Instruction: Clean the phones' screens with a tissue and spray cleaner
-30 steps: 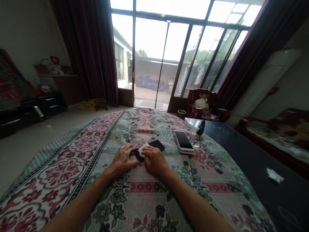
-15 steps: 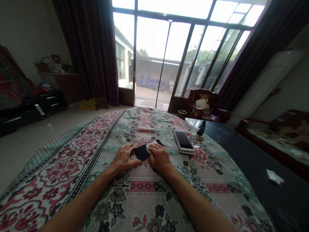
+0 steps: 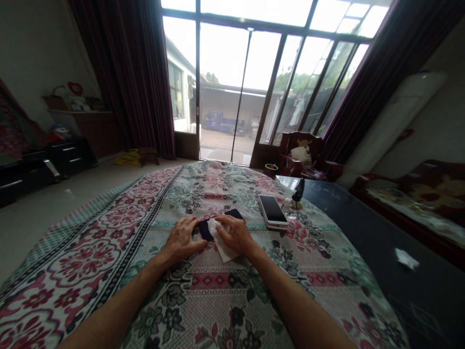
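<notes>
A flat black object [image 3: 206, 228], perhaps a phone, lies on the floral cloth [image 3: 218, 291] in front of me. My left hand [image 3: 181, 238] rests beside it, fingertips pressed on its left edge. My right hand [image 3: 237, 235] lies over its right part, fingers curled on a white wipe [image 3: 222, 245] that drapes over the black object toward me. A second phone [image 3: 271, 211] with a white rim and dark screen lies face up to the right, apart from both hands.
A small dark figurine [image 3: 297, 194] stands beyond the white-rimmed phone, at the edge of a dark glossy table [image 3: 363, 228]. A crumpled white scrap [image 3: 406, 258] lies on that table. A red wooden chair [image 3: 301, 154] stands before the glass doors.
My right hand has dragged the white wipe back over the black object toward me; more of the wipe shows now. My left hand has stayed at the object's left edge.
</notes>
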### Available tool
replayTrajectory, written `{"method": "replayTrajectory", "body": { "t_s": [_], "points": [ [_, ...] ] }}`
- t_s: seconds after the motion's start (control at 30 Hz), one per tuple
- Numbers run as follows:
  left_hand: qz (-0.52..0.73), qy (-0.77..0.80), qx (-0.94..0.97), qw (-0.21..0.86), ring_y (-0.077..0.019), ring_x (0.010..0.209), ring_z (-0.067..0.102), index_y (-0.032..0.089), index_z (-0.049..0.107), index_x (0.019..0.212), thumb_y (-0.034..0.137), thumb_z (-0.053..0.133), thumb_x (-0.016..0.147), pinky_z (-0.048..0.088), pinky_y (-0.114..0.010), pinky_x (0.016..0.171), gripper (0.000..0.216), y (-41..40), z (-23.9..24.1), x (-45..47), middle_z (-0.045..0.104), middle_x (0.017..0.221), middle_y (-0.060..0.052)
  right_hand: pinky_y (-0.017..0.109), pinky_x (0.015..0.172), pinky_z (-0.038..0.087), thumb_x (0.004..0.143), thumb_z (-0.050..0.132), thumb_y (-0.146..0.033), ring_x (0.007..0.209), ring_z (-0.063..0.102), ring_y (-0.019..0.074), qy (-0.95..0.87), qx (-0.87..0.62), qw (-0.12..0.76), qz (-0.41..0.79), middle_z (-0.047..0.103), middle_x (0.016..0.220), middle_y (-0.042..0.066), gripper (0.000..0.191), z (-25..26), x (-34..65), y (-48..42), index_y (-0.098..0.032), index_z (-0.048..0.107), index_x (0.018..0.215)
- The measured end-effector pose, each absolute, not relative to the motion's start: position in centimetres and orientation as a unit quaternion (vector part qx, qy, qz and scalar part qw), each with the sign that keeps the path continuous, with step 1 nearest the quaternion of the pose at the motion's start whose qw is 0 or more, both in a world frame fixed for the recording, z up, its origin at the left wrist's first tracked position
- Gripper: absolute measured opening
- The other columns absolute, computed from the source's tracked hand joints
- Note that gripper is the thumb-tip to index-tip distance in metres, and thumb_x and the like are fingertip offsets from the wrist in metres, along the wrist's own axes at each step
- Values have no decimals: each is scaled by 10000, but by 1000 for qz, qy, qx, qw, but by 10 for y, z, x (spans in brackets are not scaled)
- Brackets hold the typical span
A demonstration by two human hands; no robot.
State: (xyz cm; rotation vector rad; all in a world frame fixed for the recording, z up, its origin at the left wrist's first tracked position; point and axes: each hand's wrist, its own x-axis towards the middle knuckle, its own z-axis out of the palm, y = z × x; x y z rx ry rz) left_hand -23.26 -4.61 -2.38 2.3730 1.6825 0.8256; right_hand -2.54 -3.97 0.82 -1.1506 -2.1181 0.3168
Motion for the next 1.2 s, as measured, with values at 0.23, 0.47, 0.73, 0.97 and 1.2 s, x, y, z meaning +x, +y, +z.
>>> {"method": "replayTrajectory", "body": {
  "t_s": [0.23,0.47,0.73,0.97,1.2],
  "points": [
    [247,556,792,53,-349,1284,431,176,594,1234,361,647,662,336,-476,1085,603,-40,-25,-238,515,1375,-137,383,1114,295,818,422,-115,1309,430,197,-793,-505,334,73,529,1385,71,437,-1,8,-10,-188,606,1208],
    [238,549,799,57,-344,1313,404,183,583,1250,351,605,687,320,-502,1090,589,-37,-24,-242,495,1400,-140,446,1076,315,776,406,-91,1267,462,231,-828,-485,239,148,543,1356,110,543,-5,20,-3,-163,533,1299],
    [233,545,801,89,-353,1312,425,192,611,1223,274,608,613,315,-520,1097,616,-29,-22,-258,525,1381,-145,449,1076,341,610,600,-84,1280,427,270,-857,-416,198,231,447,1423,88,789,14,30,-19,-247,466,1370],
    [323,570,752,68,-249,1267,497,205,631,1184,209,498,730,366,-400,1099,473,-42,-8,-233,589,1322,-67,465,1073,345,617,627,-80,1251,454,268,-864,-408,204,215,490,1387,75,804,10,29,-17,-268,452,1379],
    [283,473,833,47,-287,1228,498,199,657,1149,342,582,810,387,-466,1066,375,-68,-6,-191,585,1320,-95,464,1098,305,616,615,-92,1296,417,270,-870,-403,190,211,475,1407,105,786,11,28,-17,-220,456,1375]
  ]
}}
